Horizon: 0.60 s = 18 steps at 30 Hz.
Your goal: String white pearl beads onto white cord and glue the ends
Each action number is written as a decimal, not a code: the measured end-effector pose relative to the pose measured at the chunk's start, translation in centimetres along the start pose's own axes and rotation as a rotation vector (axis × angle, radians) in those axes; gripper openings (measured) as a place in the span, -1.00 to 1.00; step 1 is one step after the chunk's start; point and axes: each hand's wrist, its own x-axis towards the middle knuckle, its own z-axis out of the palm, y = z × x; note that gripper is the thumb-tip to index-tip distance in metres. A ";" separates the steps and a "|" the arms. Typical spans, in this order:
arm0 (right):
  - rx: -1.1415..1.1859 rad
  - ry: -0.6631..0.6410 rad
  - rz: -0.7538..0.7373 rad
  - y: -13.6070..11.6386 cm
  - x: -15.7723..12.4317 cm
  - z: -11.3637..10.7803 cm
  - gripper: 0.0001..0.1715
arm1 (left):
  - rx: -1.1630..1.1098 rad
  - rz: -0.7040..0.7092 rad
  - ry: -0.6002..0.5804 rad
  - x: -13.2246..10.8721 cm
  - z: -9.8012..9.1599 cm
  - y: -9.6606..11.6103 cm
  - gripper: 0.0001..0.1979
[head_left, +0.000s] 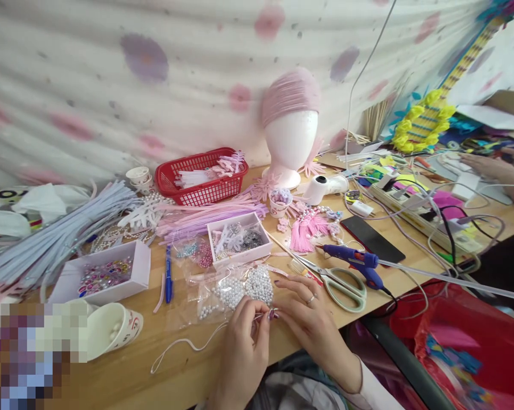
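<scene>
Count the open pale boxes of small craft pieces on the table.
2: one at the left, holding coloured gems; one mid-table, nearer the person than the red basket. Others may be hidden in the clutter.

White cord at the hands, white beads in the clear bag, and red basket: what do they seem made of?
White cord: perhaps elastic or textile, fairly matt; it curves loosely.
White beads: probably glossy plastic, perhaps glass; they look smooth and round.
Red basket: likely moulded plastic with slight sheen, judging by its regular openwork walls.

Cord & beads wht, bskt red.
</scene>
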 end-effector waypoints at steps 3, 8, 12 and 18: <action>0.052 0.012 -0.029 0.2 0.4 0.0 -0.86 | 0.002 0.007 0.024 0.3 -0.3 -0.1 -0.81; 0.130 -0.053 -0.020 0.2 0.7 -0.2 -0.89 | 0.004 0.033 0.057 0.5 -0.8 -0.6 -0.80; 0.171 -0.083 -0.022 -0.2 1.1 -0.4 -0.86 | -0.035 0.017 0.088 0.5 -0.8 -0.9 -0.79; 0.221 -0.092 -0.046 -0.2 1.5 -0.5 -0.82 | 0.003 -0.004 0.128 0.4 -1.4 -0.8 -0.81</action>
